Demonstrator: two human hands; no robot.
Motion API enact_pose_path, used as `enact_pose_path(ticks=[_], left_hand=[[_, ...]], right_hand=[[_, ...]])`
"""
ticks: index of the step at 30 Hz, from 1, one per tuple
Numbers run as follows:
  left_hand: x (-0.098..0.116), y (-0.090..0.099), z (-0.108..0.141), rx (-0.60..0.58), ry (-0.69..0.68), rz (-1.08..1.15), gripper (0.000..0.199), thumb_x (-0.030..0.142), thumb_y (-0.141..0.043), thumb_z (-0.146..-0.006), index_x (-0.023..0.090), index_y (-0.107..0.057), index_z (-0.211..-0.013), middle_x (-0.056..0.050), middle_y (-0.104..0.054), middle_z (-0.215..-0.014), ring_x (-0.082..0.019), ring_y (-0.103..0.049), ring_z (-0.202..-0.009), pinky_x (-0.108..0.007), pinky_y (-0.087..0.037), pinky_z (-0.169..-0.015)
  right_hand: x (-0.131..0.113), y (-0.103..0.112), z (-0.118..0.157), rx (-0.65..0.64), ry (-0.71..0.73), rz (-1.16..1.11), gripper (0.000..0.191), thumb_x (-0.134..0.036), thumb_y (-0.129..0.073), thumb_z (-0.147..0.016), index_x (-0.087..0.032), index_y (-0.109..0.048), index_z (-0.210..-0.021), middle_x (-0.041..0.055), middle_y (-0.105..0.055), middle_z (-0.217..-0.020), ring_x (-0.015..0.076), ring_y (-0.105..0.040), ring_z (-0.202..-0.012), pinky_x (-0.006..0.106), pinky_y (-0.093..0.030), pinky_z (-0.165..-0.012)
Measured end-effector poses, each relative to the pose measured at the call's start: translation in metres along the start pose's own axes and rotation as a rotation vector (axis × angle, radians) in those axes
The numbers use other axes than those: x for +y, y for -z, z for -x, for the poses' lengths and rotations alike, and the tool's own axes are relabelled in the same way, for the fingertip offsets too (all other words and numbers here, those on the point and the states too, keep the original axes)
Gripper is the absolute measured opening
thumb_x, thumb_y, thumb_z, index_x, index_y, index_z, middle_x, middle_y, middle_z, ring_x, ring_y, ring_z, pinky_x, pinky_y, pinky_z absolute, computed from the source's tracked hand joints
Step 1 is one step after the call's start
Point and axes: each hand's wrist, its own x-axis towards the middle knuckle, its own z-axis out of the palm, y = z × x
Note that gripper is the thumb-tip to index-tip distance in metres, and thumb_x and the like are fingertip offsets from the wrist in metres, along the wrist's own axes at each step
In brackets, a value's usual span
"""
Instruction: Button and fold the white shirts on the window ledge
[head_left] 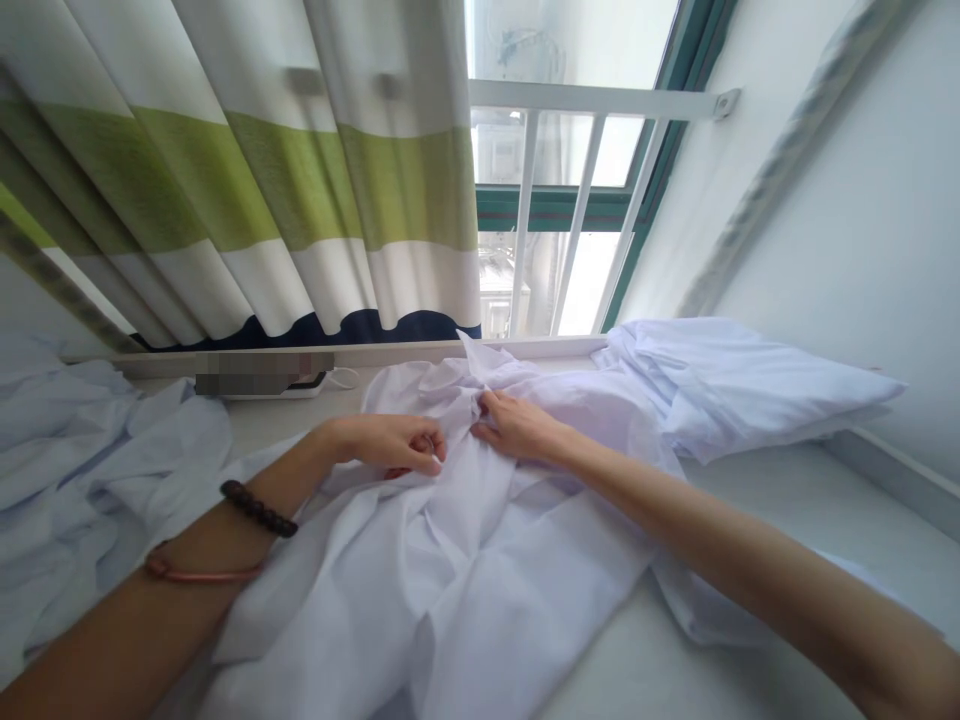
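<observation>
Right hand (517,425): thumb and fingertips drawn together in a pinch on a gathered fold of white cloth (450,620). Left hand (394,442), just beside it: fingers curled inward, thumb near the fingertips, over the same cloth; whether it grips any fabric cannot be told. The only candidate for lettering, a flat dark item (240,376) beyond and to the left of the left hand, is pixelated and unreadable; a white cord (343,378) loops at its near-hand end. The white cloth is plain, thin and heavily creased, with folds radiating from the right hand's pinch, a small peak standing just beyond that hand, and broad, loose panels spreading below both hands over a pale surface (622,650). To the right of the right hand lies a plump white bundle (757,385); well left of the left hand, a rumpled white heap (82,470). Beyond the hands hang a cream curtain (262,50) with a green band and, farther right, a white railing (592,98).
</observation>
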Motion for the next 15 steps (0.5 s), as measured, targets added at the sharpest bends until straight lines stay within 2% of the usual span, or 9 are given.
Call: enact_pose_path(ticks=[3,5,7,10,13,15], left_hand=[[-0.011,-0.001,-0.029,0.408,-0.010,-0.151,0.037,0.045,-0.060,-0.072,0.018,-0.050,-0.095,0.002,-0.050,-0.069,-0.016,-0.051,-0.064,-0.028,-0.040,-0.058],[-0.015,0.003,-0.037,0.539,0.001,-0.223,0.038,0.045,-0.058,-0.072,0.017,-0.049,-0.096,-0.001,-0.055,-0.075,-0.019,-0.054,-0.071,-0.030,-0.042,-0.065],[-0.014,0.008,-0.035,0.513,0.021,-0.272,0.037,0.045,-0.059,-0.072,0.017,-0.051,-0.095,-0.004,-0.058,-0.082,-0.020,-0.055,-0.076,-0.031,-0.043,-0.069],[-0.004,0.013,-0.019,0.379,0.001,-0.266,0.033,0.043,-0.058,-0.073,0.017,-0.055,-0.092,-0.004,-0.059,-0.084,-0.019,-0.055,-0.074,-0.029,-0.043,-0.066],[0.011,0.014,0.002,0.275,-0.113,-0.195,0.033,0.043,-0.058,-0.075,0.017,-0.057,-0.096,-0.001,-0.057,-0.082,-0.016,-0.053,-0.072,-0.025,-0.042,-0.062],[0.022,0.012,0.014,0.262,-0.197,-0.170,0.033,0.044,-0.060,-0.076,0.018,-0.059,-0.098,0.000,-0.058,-0.083,-0.015,-0.053,-0.074,-0.023,-0.042,-0.065]], right_hand=[[0.012,0.008,-0.016,0.020,-0.048,0.013,0.035,-0.036,-0.045,-0.093,-0.011,-0.049,-0.117,0.0189,-0.058,-0.123,0.0273,-0.058,-0.109,0.035,-0.043,-0.088],[0.020,0.019,-0.019,-0.014,-0.058,0.009,0.034,-0.036,-0.052,-0.089,-0.012,-0.053,-0.113,0.0172,-0.060,-0.120,0.0264,-0.059,-0.106,0.032,-0.044,-0.086],[0.027,0.031,-0.013,-0.061,-0.075,0.005,0.027,-0.033,-0.060,-0.083,-0.014,-0.058,-0.102,0.0144,-0.065,-0.110,0.0257,-0.061,-0.099,0.030,-0.046,-0.079],[0.033,0.047,0.006,-0.125,-0.109,-0.030,0.012,-0.027,-0.060,-0.080,-0.018,-0.061,-0.087,0.0083,-0.069,-0.091,0.0207,-0.064,-0.078,0.027,-0.045,-0.064],[0.033,0.061,0.022,-0.225,-0.123,-0.242,0.008,-0.026,-0.056,-0.082,-0.018,-0.059,-0.081,0.0010,-0.065,-0.069,0.0129,-0.059,-0.056,0.023,-0.042,-0.053],[0.032,0.070,0.029,-0.252,-0.095,-0.424,0.010,-0.027,-0.056,-0.083,-0.018,-0.057,-0.079,-0.0023,-0.059,-0.058,0.0106,-0.056,-0.051,0.022,-0.041,-0.052]])
